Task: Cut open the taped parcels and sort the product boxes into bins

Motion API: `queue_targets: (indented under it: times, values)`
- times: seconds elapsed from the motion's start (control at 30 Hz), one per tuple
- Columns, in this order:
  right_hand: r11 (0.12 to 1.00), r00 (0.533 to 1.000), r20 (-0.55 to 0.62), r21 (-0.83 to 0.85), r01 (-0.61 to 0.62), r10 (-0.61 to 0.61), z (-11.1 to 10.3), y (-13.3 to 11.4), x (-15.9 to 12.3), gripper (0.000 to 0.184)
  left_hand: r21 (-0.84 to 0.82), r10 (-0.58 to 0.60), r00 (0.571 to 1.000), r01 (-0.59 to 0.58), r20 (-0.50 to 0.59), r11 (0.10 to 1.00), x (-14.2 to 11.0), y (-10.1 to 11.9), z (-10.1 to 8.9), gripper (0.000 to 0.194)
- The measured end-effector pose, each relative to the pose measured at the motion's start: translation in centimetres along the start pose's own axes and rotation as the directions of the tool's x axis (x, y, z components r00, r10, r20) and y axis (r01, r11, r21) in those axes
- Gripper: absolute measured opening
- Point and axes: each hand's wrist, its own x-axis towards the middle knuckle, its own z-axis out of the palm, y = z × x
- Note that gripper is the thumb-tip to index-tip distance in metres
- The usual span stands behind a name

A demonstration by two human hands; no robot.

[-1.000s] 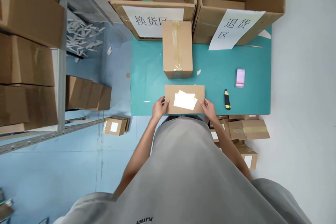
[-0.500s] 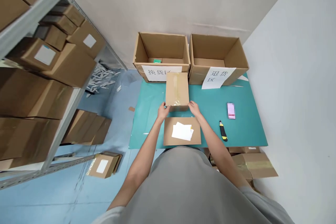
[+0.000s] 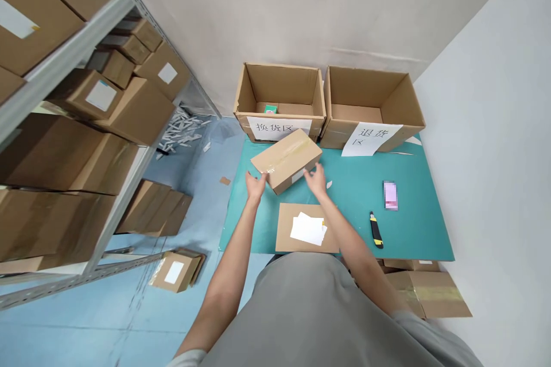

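Note:
A taped cardboard box (image 3: 284,155) sits at an angle over the green table, with a white label (image 3: 298,175) on its near side. My left hand (image 3: 256,186) grips its left end, thumb against the cardboard. On the near long side, by the label, my right hand (image 3: 317,182) holds the box with fingers spread, slightly blurred. Whether the box rests fully on the table cannot be made out. Closer to my body lies a flat cardboard piece or box (image 3: 284,235), with white paper slips (image 3: 308,229) on top.
Two large open boxes stand at the back, a left one (image 3: 286,81) with a small green item (image 3: 271,109) inside and a right one (image 3: 370,83), both with paper signs. A box cutter (image 3: 376,230) and a phone-like object (image 3: 390,195) lie right. A loaded shelf (image 3: 81,8) stands left.
The taped box has turned from straight to slanted, its label side now showing. My hands have shifted with it, and the whole view has moved slightly.

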Motion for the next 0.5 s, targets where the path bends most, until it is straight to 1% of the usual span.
queue_targets:
  times: [0.03, 0.07, 0.13, 0.2, 0.27, 0.33, 0.43, 0.5]
  values:
    - [0.999, 0.996, -0.087, -0.047, -0.016, 0.012, -1.2, -0.3, 2.0, 0.091, -0.006, -0.038, 0.999, 0.038, 0.03, 0.999, -0.5, -0.5, 0.2, 0.099]
    - [0.997, 0.995, -0.095, -0.077, -0.018, 0.011, -2.4, -0.6, 3.9, 0.094, -0.011, -0.072, 0.995, 0.073, 0.065, 0.997, -1.0, -1.0, 0.5, 0.1]
    - [0.995, 0.997, -0.075, -0.102, -0.012, 0.004, -4.1, -0.9, 6.7, 0.09, -0.02, -0.114, 0.986, 0.117, 0.124, 0.993, -1.9, -2.0, 1.2, 0.096]
    - [0.993, 0.999, -0.044, -0.116, 0.002, -0.007, -4.7, -0.9, 7.8, 0.082, -0.024, -0.121, 0.981, 0.126, 0.149, 0.992, -2.0, -2.5, 1.4, 0.085]
    - [0.991, 0.999, -0.041, -0.135, 0.012, -0.018, -4.2, -0.5, 7.2, 0.073, -0.024, -0.097, 0.985, 0.101, 0.145, 0.995, -0.9, -2.2, 0.9, 0.073]
    - [0.989, 0.999, -0.042, -0.145, 0.025, -0.031, -2.9, 0.0, 5.6, 0.065, -0.018, -0.044, 0.992, 0.046, 0.122, 0.999, 1.1, -1.3, 0.0, 0.062]
    - [0.99, 0.998, -0.012, -0.132, 0.057, -0.059, -1.2, 0.4, 3.4, 0.058, -0.006, 0.087, 0.994, -0.087, 0.069, 0.996, 4.4, 0.7, -1.4, 0.046]
    - [0.991, 0.997, 0.029, -0.108, 0.078, -0.075, -1.1, 0.7, 2.7, 0.054, -0.007, 0.204, 0.977, -0.204, 0.064, 0.979, 6.0, 1.7, -1.6, 0.043]
